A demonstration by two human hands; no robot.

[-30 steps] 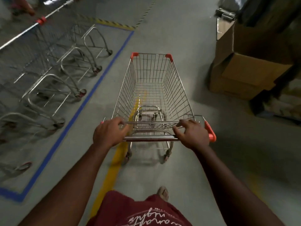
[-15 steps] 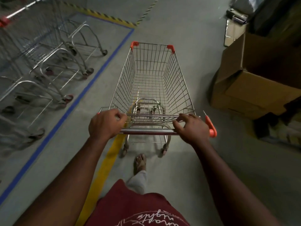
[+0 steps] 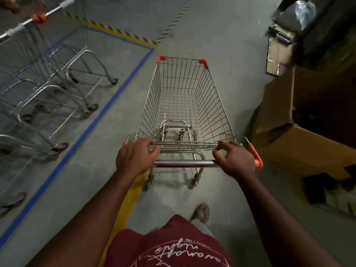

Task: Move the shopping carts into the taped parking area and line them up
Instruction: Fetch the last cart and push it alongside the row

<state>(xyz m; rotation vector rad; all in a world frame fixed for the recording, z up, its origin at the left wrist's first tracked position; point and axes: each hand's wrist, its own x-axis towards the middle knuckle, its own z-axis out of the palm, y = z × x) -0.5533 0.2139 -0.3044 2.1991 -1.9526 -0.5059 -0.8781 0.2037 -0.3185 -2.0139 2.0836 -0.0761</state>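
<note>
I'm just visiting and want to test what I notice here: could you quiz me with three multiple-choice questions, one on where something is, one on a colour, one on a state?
1. Where does the pushed cart stand relative to the blue tape line?
A. To its right, outside the area with the parked carts
B. Inside the area, among the parked carts
C. Straddling the tape

2. What colour are the pushed cart's front corner caps?
A. Green
B. Orange-red
C. Black

3. What is in the pushed cart's basket?
A. A carton
B. Bottles
C. Nothing

Answers: 1 A, bare floor separates the cart from the tape. 2 B, both front corners show orange-red. 3 C, only wire mesh shows, while the left hand and right hand grip the handle bar.
</note>
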